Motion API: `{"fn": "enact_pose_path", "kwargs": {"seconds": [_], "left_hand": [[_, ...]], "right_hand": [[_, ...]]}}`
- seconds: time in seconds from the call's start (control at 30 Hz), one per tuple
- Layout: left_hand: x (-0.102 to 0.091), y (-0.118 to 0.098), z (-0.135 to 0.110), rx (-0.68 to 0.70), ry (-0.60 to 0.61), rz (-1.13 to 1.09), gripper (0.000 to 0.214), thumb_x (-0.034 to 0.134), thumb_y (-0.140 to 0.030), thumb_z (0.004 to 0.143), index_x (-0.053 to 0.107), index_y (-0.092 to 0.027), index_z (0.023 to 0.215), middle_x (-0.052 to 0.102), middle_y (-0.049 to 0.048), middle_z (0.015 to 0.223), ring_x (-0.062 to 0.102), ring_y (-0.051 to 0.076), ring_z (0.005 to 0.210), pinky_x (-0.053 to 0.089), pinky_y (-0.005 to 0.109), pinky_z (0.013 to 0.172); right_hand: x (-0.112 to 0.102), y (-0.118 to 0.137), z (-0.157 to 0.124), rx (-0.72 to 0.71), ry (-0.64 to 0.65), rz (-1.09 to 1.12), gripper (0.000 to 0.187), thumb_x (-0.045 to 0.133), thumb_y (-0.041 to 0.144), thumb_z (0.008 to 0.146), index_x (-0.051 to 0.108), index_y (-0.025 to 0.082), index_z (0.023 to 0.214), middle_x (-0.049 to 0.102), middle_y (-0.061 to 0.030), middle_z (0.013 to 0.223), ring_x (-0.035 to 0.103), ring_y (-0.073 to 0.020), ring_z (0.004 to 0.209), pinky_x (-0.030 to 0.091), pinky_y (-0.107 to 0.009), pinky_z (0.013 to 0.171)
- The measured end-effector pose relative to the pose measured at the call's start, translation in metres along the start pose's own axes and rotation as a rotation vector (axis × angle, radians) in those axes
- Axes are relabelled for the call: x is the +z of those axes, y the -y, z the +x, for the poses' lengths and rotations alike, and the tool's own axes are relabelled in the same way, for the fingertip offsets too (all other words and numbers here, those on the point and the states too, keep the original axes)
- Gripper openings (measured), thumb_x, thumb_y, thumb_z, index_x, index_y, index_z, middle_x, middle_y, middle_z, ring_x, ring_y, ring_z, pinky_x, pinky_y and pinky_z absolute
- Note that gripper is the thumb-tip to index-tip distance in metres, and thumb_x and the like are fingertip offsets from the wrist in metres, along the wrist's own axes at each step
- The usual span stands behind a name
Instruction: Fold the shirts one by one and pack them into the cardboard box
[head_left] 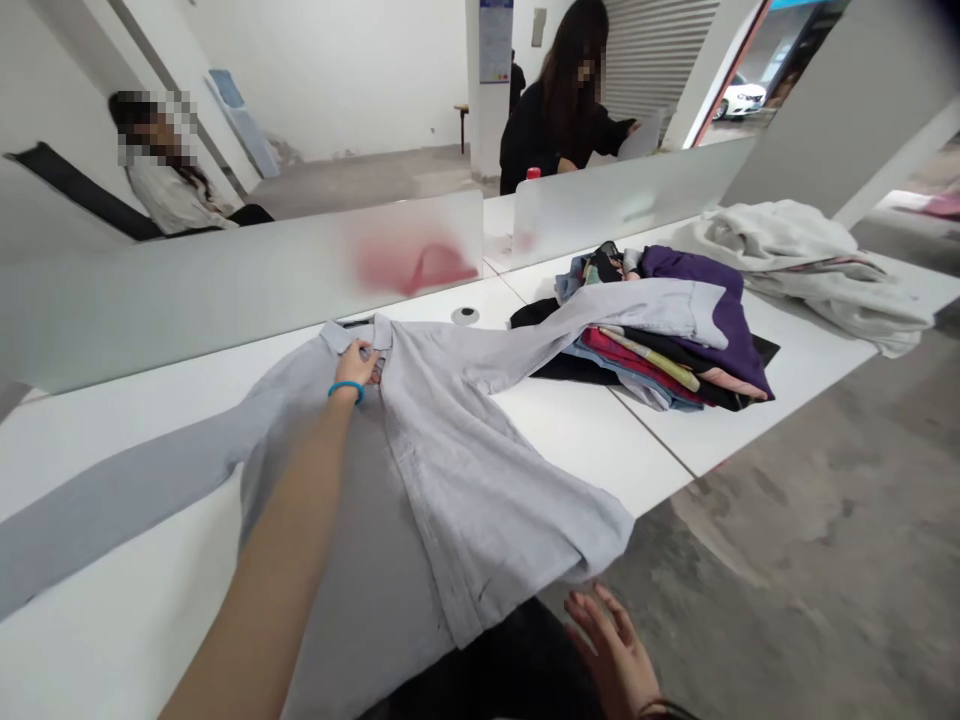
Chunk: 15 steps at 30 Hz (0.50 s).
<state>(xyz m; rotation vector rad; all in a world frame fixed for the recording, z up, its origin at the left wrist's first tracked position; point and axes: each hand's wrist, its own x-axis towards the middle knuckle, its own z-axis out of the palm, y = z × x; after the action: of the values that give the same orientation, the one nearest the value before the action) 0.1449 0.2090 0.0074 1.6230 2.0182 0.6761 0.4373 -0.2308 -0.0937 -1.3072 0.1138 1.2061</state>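
Observation:
A light grey long-sleeved shirt (pixel 480 450) lies spread face up on the white table, its front hanging at the near edge. One sleeve stretches left; the other reaches right, onto a clothes pile. With curled fingers, my left hand (pixel 355 364) pinches the shirt just below its collar (pixel 381 332); a blue band (pixel 346 389) circles that wrist. My right hand (pixel 613 645) is off the table, below the shirt's lower right hem, with fingers loosely apart and nothing in them.
The pile of folded clothes (pixel 652 355) has a purple garment (pixel 694 268) on top. Farther right lies a whitish heap of cloth (pixel 795 245). Frosted dividers (pixel 247 285) edge the white table (pixel 615 440); a round cable cover (pixel 466 315) sits near them. Two people are beyond.

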Motion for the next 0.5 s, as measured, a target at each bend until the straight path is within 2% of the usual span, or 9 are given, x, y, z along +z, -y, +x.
{"fn": "enact_pose_path", "kwargs": {"seconds": [0.07,0.2,0.33,0.5], "left_hand": [[-0.002,-0.002,-0.001,0.004,0.0,0.072,0.036,0.049,-0.04,0.085,0.053,-0.018,0.113,0.065,0.0024,0.069,0.063,0.018,0.058,0.05,0.029,0.063],[-0.006,-0.012,-0.001,-0.011,0.049,0.212,0.039,0.048,-0.051,0.082,0.064,-0.016,0.087,0.06,0.0065,0.054,0.063,0.026,0.062,0.049,0.036,0.07],[-0.008,-0.021,0.003,-0.01,0.118,0.281,0.043,0.052,-0.059,0.074,0.063,-0.019,0.061,0.058,0.0097,0.048,0.063,0.031,0.065,0.048,0.039,0.07],[-0.007,-0.019,0.003,-0.011,0.095,0.249,0.028,0.059,-0.045,0.072,0.061,-0.021,0.06,0.057,0.0074,0.048,0.063,0.03,0.073,0.047,0.036,0.072]], "right_hand": [[0.005,0.005,-0.005,-0.019,-0.025,0.015,0.052,0.084,0.04,0.051,0.06,0.024,0.095,0.07,0.0015,0.086,0.067,-0.0178,0.082,0.052,-0.028,0.075],[0.019,0.03,-0.013,0.085,0.146,0.049,0.049,0.078,0.044,0.064,0.06,0.02,0.102,0.069,-0.006,0.097,0.066,-0.0197,0.087,0.051,-0.031,0.079],[0.034,0.036,-0.016,0.16,0.198,0.05,0.047,0.081,0.036,0.064,0.06,0.022,0.103,0.068,-0.0039,0.104,0.065,-0.0192,0.095,0.05,-0.03,0.081],[0.043,0.023,-0.012,0.193,0.226,0.062,0.04,0.082,0.037,0.062,0.063,0.015,0.09,0.07,-0.0054,0.096,0.066,-0.019,0.087,0.051,-0.031,0.082]]}}
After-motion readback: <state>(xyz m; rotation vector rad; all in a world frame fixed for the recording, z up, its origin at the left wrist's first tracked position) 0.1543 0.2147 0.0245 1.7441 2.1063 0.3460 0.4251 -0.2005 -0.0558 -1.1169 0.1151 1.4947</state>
